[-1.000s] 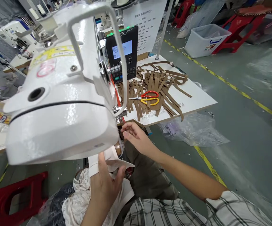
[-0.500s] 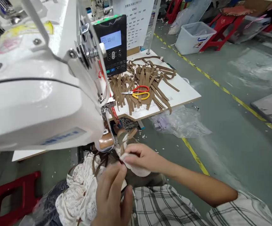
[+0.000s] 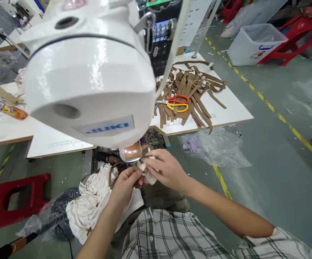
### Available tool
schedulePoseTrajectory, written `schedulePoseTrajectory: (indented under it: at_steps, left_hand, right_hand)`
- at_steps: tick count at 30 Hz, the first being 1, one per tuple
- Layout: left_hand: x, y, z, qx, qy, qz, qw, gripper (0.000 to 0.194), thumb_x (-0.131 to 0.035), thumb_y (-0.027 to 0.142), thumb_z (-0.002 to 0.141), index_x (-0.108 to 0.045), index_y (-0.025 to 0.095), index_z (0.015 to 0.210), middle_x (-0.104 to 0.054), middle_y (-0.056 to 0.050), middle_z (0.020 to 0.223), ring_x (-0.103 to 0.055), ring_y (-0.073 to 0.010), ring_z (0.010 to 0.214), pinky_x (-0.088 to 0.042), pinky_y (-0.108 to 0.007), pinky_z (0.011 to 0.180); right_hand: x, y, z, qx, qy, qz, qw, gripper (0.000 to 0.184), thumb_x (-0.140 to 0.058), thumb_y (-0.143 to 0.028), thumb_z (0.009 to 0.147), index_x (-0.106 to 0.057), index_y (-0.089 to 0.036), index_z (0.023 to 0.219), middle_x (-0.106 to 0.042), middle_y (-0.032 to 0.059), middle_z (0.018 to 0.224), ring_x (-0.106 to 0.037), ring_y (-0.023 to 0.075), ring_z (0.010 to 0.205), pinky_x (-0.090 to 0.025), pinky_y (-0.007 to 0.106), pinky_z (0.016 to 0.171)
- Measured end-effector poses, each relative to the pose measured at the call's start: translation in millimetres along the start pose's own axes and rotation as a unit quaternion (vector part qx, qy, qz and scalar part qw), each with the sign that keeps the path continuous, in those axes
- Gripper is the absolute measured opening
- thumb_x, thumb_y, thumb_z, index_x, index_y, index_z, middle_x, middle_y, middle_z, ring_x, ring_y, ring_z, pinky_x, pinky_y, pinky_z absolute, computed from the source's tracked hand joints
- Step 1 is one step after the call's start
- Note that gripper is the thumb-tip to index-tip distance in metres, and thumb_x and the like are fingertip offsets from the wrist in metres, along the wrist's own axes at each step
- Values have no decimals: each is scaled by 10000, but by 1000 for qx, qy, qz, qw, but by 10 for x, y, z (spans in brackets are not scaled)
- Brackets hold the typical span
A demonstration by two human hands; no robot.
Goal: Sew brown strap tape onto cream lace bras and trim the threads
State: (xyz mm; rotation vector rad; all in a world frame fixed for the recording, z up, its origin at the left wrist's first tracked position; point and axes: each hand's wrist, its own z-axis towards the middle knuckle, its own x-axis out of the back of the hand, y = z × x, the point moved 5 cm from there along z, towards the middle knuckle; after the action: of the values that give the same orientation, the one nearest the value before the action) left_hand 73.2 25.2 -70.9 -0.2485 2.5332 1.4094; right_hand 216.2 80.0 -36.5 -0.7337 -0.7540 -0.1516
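My left hand [image 3: 127, 181] pinches the edge of a small white fabric piece [image 3: 150, 178] between thumb and fingers. On its other side my right hand [image 3: 168, 169] grips the same piece, with its fingers bent over the top. Both hands are close together, just below the presser area of a white JUKI sewing machine [image 3: 96, 82]. White lace garments [image 3: 91, 212] with brown straps lie heaped at my lap's left, beside my left forearm. Whether the held piece joins that heap is hidden by my hands.
On the white table [image 3: 234, 111] lie many brown straps [image 3: 196, 90] and scissors [image 3: 181, 110] with red and yellow handles. A clear plastic bag [image 3: 218, 147] is on the floor at right. A red stool [image 3: 37, 198] stands at left, a plastic bin [image 3: 242, 46] farther back.
My left hand has moved forward from near the camera and now pinches the white fabric. My right hand stays on it. The view has shifted left, showing more of the machine head.
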Motion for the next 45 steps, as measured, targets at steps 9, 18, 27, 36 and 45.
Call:
schedulePoseTrajectory:
  at_steps: [9,18,27,36,45]
  left_hand:
    - [13,169,-117,-118,79,209,967,349,-512,432,932,-618,159,741,-547,7,664,-474,-123,629,-387,-239,607]
    - [135,100,52,-84,101,169,977,458,-602,579,843,-507,183,633,-441,43,549,-445,-117,562,-360,-225,553]
    - [130,34,-27,-35,47,61,996,450,-645,580,823,-592,155,684,-470,36,594,-341,-70,521,-308,-199,522]
    - [178,-45,-93,-10,28,-87,996,355,-685,477,826,-661,124,794,-561,-4,656,-447,-66,544,-272,-196,495]
    - [127,-68,-61,7,22,-166,986,287,-738,392,797,-697,119,875,-565,4,686,-432,-46,519,-272,-190,477]
  right_hand:
    - [-111,-12,-55,-81,16,46,996,143,-595,-286,936,-703,-228,1011,-696,56,938,-625,184,858,-494,332,748]
    - [-18,425,121,-35,-49,-9,998,230,-487,-264,978,-711,-243,1024,-738,28,979,-667,161,908,-522,281,782]
    - [915,2198,1235,-248,-198,-305,898,326,-599,-162,835,-622,-113,1157,-684,193,1091,-643,292,957,-479,350,803]
    - [1326,1550,739,-208,-148,-327,910,390,-504,-376,921,-561,-168,1247,-660,152,1161,-613,283,1003,-429,333,758]
    - [1314,1504,423,-290,-267,-278,876,496,-463,-443,962,-581,-92,1292,-659,193,1096,-584,287,1015,-413,361,793]
